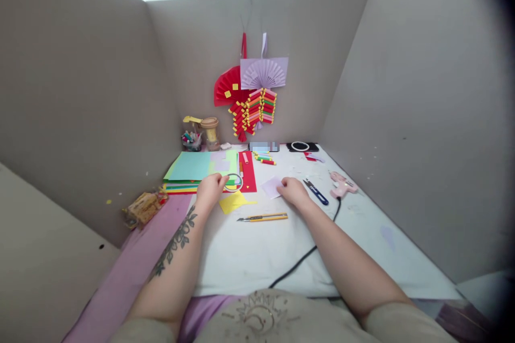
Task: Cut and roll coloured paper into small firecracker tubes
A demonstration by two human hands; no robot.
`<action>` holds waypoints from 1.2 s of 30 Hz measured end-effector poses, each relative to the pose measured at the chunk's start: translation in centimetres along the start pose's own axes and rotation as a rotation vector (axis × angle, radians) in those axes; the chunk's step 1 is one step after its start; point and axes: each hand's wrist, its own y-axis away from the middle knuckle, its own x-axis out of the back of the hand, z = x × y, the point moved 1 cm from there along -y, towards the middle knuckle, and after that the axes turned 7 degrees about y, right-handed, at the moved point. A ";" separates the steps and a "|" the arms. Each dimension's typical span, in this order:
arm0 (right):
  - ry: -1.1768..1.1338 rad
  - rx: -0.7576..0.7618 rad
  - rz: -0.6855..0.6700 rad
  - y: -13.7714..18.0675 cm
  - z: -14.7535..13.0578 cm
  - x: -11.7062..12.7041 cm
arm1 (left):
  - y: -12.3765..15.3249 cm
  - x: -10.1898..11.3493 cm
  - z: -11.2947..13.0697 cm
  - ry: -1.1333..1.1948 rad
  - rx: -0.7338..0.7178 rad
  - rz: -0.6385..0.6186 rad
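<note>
My left hand (212, 191) is closed on the edge of a thin pale ring (242, 182), perhaps a roll of tape, over the stacked coloured paper. Between the fingers of my right hand (293, 191) is the corner of a small lilac paper square (271, 187), low over the table. Yellow paper pieces (232, 202) lie just below the ring. Nearer to me rests a yellow craft knife (263, 217). Dark blue thread snips (316, 192) are just right of my right hand, and a pink glue gun (341, 185) lies beyond them.
Coloured paper sheets (189, 165) are piled at the left. Small paper rolls (265, 159) lie at the back, near a black phone (302, 147). Red and lilac fan ornaments (264, 72) hang on the grey partition (193, 53). A black cord (298, 263) crosses the table.
</note>
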 end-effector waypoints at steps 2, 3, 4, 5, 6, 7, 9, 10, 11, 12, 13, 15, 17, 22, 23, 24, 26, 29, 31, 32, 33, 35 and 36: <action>-0.139 0.023 0.121 0.1 -0.1 0.2 | 0.1 -0.4 0.5 0.086 -0.068 0.009; -0.226 0.044 0.172 0.2 -0.2 0.3 | 0.2 -0.7 0.7 0.136 -0.079 -0.006; -0.322 0.069 0.203 0.3 -0.4 0.3 | 0.2 -1.0 0.9 0.175 -0.069 -0.024; -0.420 0.095 0.212 0.4 -0.6 0.3 | 0.3 -1.3 1.1 0.202 -0.043 -0.039; -0.513 0.118 0.199 0.6 -0.9 0.3 | 0.4 -1.6 1.3 0.229 -0.016 -0.049; -0.597 0.137 0.174 0.8 -1.2 0.2 | 0.6 -2.0 1.6 0.267 -0.005 -0.057; -0.730 0.161 0.115 1.2 -1.9 0.0 | 1.0 -2.5 2.3 0.400 -0.035 -0.094; -0.778 0.164 0.089 1.4 -2.3 0.0 | 1.2 -2.7 2.7 0.482 -0.055 -0.142; -0.817 0.162 0.066 1.5 -2.6 -0.1 | 1.5 -2.9 3.1 0.555 -0.062 -0.205; -0.849 0.159 0.045 1.7 -2.8 -0.2 | 1.8 -3.0 3.5 0.609 -0.058 -0.268; -0.874 0.155 0.027 1.8 -3.1 -0.3 | 2.0 -3.0 3.9 0.643 -0.043 -0.324; -0.907 0.153 -0.001 2.0 -3.4 -0.4 | 2.4 -3.1 4.5 0.665 0.003 -0.394; -0.930 0.156 -0.025 2.1 -3.6 -0.7 | 2.6 -3.2 4.8 0.664 0.046 -0.412; -0.953 0.164 -0.053 2.2 -3.9 -0.9 | 2.5 -3.6 4.8 0.663 0.090 -0.384; -0.963 0.163 -0.054 2.2 -4.0 -0.9 | 2.4 -3.7 4.8 0.664 0.086 -0.377; -0.979 0.158 -0.057 2.3 -4.1 -0.8 | 2.4 -3.8 4.7 0.666 0.079 -0.369; -1.017 0.149 -0.074 2.5 -4.3 -0.7 | 2.3 -3.9 4.6 0.672 0.057 -0.347; -1.057 0.133 -0.095 2.8 -4.7 -0.5 | 2.3 -4.1 4.7 0.677 0.028 -0.310; -1.066 0.114 -0.082 2.9 -4.7 -0.5 | 2.3 -4.2 4.8 0.678 0.020 -0.301; -1.069 0.099 -0.068 2.8 -4.7 -0.5 | 2.3 -4.2 4.8 0.680 0.016 -0.298; -1.072 0.085 -0.052 2.8 -4.6 -0.5 | 2.4 -4.2 4.8 0.685 0.012 -0.293; -1.076 0.068 -0.023 2.6 -4.2 -0.6 | 2.4 -4.3 4.8 0.698 0.008 -0.284; -1.078 0.069 -0.009 2.5 -4.1 -0.6 | 2.4 -4.3 4.8 0.705 0.007 -0.285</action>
